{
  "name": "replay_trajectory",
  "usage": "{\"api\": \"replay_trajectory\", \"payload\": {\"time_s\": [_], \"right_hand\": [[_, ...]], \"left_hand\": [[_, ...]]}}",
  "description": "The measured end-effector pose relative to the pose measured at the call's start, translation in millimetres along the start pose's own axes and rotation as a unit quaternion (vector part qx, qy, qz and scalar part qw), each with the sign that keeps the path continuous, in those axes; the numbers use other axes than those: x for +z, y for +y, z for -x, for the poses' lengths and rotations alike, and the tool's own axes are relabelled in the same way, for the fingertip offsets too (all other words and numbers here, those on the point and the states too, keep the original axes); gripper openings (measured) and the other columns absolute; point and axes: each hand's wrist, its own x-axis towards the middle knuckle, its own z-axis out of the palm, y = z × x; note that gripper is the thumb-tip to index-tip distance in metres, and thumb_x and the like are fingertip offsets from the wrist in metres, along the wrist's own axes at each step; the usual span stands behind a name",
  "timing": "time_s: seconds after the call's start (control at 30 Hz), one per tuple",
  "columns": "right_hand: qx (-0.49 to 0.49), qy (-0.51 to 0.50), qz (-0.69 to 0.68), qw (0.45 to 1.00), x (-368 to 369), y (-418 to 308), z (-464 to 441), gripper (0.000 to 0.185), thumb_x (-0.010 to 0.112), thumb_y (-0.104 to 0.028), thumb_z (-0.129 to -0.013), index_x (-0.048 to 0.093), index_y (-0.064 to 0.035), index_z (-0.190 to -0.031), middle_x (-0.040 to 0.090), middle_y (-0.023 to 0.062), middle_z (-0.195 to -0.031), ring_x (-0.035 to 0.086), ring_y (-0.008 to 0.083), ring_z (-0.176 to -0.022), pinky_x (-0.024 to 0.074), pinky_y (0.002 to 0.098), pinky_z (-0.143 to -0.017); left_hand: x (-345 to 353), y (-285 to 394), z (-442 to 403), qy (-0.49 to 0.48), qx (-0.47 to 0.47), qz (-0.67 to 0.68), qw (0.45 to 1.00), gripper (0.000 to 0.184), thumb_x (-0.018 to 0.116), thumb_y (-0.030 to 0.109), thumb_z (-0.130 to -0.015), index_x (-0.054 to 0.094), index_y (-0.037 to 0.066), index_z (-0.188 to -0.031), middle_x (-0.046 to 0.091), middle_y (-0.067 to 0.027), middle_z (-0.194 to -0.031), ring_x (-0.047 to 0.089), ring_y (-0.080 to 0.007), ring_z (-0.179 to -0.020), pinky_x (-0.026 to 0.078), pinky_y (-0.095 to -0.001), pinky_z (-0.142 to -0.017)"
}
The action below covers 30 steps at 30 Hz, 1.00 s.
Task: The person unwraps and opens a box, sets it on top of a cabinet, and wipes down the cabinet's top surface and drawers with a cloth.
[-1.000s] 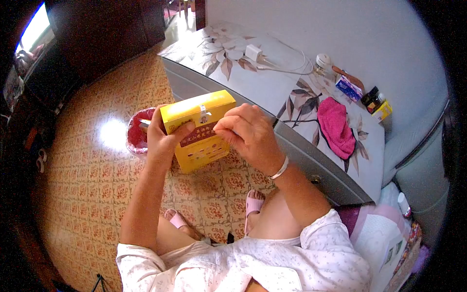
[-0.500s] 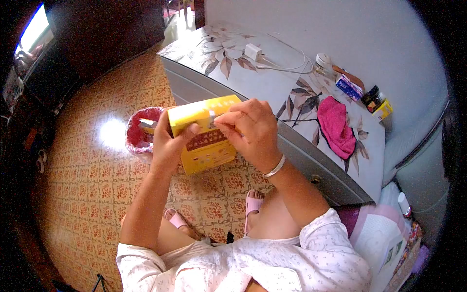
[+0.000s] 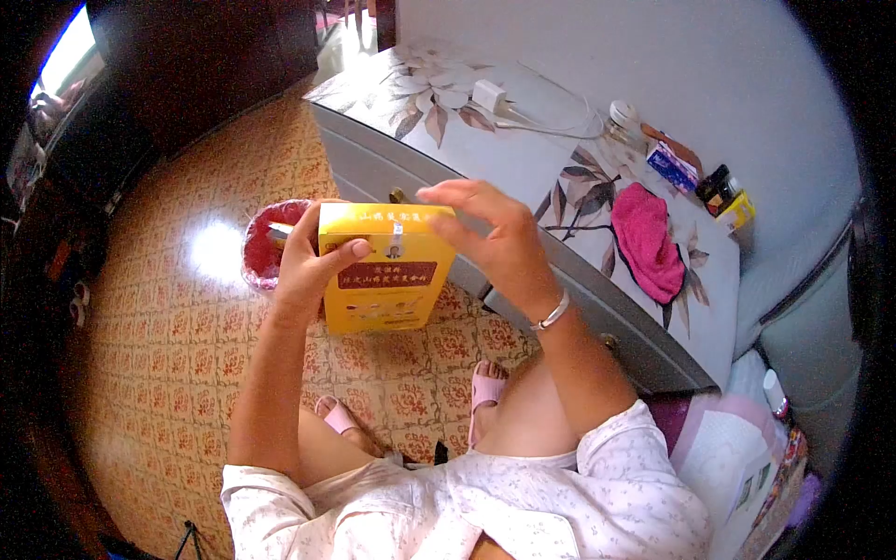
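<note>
yellow box (image 3: 390, 280) is held over the patterned floor (image 3: 191, 350), its left side clamped in the left hand (image 3: 315, 257), thumb across the front; the right hand (image 3: 499, 229) is at the upper right corner, thumb and fingers apart, contact unclear; a red-lined bin (image 3: 259, 264) stands just past the left hand

Pink cloth (image 3: 648, 243) lies on the floral dresser top (image 3: 546, 177). Refs off the cloth: white charger (image 3: 488, 96) and white cable (image 3: 546, 131) to its left; jar with white lid (image 3: 623, 116) beyond its far end; blue packet (image 3: 672, 168) nearer that same end; little yellow pack (image 3: 737, 213) to its right; patterned floor (image 3: 187, 373) well left, lower down.
</note>
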Motion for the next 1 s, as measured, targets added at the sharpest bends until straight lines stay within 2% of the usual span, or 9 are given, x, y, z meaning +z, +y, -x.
{"api": "replay_trajectory", "payload": {"time_s": [0.07, 0.13, 0.2, 0.3, 0.43, 0.53, 0.6, 0.7, 1.0], "right_hand": [[0.053, -0.113, -0.075, 0.989, 4.8, 5.2, 4.4, 0.024, 0.066, -0.018, -0.084, 0.068, -0.0051, -0.104, 0.068, 0.0112, -0.102, 0.065, 0.0256, -0.092, 0.0502, 0.0327, -0.082], [0.068, -0.146, -0.078, 0.984, -1.0, 1.8, 4.2, 0.026, 0.067, -0.019, -0.083, 0.068, -0.0035, -0.103, 0.068, 0.0123, -0.100, 0.066, 0.0257, -0.089, 0.0511, 0.0331, -0.080], [0.117, -0.224, -0.064, 0.965, -5.0, -2.2, 2.6, 0.029, 0.068, -0.022, -0.082, 0.068, -0.0039, -0.104, 0.068, 0.0129, -0.100, 0.066, 0.0251, -0.091, 0.0513, 0.0332, -0.081], [0.067, -0.229, -0.042, 0.970, -0.4, 7.6, 8.0, 0.032, 0.069, -0.024, -0.080, 0.067, -0.0038, -0.105, 0.068, 0.0134, -0.101, 0.066, 0.0261, -0.091, 0.0517, 0.0338, -0.080], [0.050, -0.239, -0.033, 0.969, -0.3, 12.9, 8.8, 0.034, 0.069, -0.026, -0.079, 0.067, -0.0038, -0.105, 0.068, 0.0140, -0.102, 0.066, 0.0285, -0.091, 0.0520, 0.0353, -0.079], [0.089, -0.280, -0.043, 0.955, -2.7, 12.9, 9.8, 0.037, 0.069, -0.026, -0.078, 0.066, -0.0035, -0.107, 0.067, 0.0149, -0.103, 0.066, 0.0299, -0.091, 0.0522, 0.0364, -0.079], [0.044, -0.317, -0.019, 0.947, -3.3, 13.9, 10.3, 0.040, 0.069, -0.027, -0.078, 0.065, -0.0035, -0.110, 0.067, 0.0160, -0.103, 0.066, 0.0312, -0.092, 0.0521, 0.0370, -0.080], [0.032, -0.338, -0.030, 0.940, -3.6, 15.4, 12.4, 0.043, 0.068, -0.027, -0.078, 0.062, -0.0032, -0.114, 0.066, 0.0172, -0.104, 0.065, 0.0324, -0.093, 0.0519, 0.0374, -0.080], [0.028, -0.289, -0.013, 0.957, 10.4, 9.6, 27.8, 0.046, 0.064, -0.019, -0.075, 0.056, 0.0010, -0.116, 0.063, 0.0202, -0.104, 0.063, 0.0338, -0.094, 0.0519, 0.0398, -0.080]], "left_hand": [[-2.2, 4.0, -0.2, -0.021, -0.022, -0.019, 0.999, 0.056, 0.083, 0.018, -0.070, 0.053, 0.002, -0.114, 0.062, -0.0050, -0.098, 0.060, -0.0145, -0.091, 0.051, -0.0288, -0.081], [-5.0, 3.6, -1.0, -0.041, -0.047, -0.036, 0.997, 0.059, 0.084, 0.017, -0.068, 0.053, 0.002, -0.115, 0.062, -0.0042, -0.101, 0.060, -0.0148, -0.093, 0.050, -0.0289, -0.083], [-8.3, -0.4, -2.2, -0.078, -0.041, -0.082, 0.993, 0.052, 0.083, 0.015, -0.069, 0.055, 0.002, -0.111, 0.063, -0.0053, -0.094, 0.061, -0.0138, -0.088, 0.050, -0.0273, -0.078], [-4.7, 2.9, 0.3, -0.082, -0.047, -0.109, 0.990, 0.053, 0.083, 0.013, -0.068, 0.055, 0.002, -0.112, 0.064, -0.0054, -0.095, 0.061, -0.0135, -0.089, 0.050, -0.0273, -0.079], [-5.5, -2.1, 0.3, -0.077, -0.058, -0.100, 0.990, 0.054, 0.084, 0.012, -0.066, 0.056, 0.002, -0.111, 0.064, -0.0046, -0.095, 0.061, -0.0129, -0.090, 0.049, -0.0273, -0.080], [-5.7, -2.7, 0.9, -0.110, -0.064, -0.122, 0.984, 0.052, 0.085, 0.013, -0.065, 0.058, 0.002, -0.109, 0.064, -0.0036, -0.094, 0.060, -0.0125, -0.089, 0.048, -0.0273, -0.080], [-4.5, -1.9, 2.5, -0.124, -0.065, -0.124, 0.982, 0.051, 0.086, 0.016, -0.065, 0.059, 0.003, -0.106, 0.064, -0.0032, -0.094, 0.060, -0.0123, -0.089, 0.048, -0.0276, -0.080], [-7.6, -7.8, 1.9, -0.132, -0.067, -0.145, 0.978, 0.051, 0.086, 0.018, -0.064, 0.059, 0.003, -0.104, 0.064, -0.0033, -0.093, 0.060, -0.0128, -0.088, 0.048, -0.0284, -0.080], [-5.6, -6.4, 3.5, -0.127, -0.085, -0.161, 0.975, 0.052, 0.087, 0.019, -0.064, 0.058, 0.003, -0.105, 0.065, -0.0042, -0.093, 0.061, -0.0144, -0.087, 0.049, -0.0292, -0.079]]}}
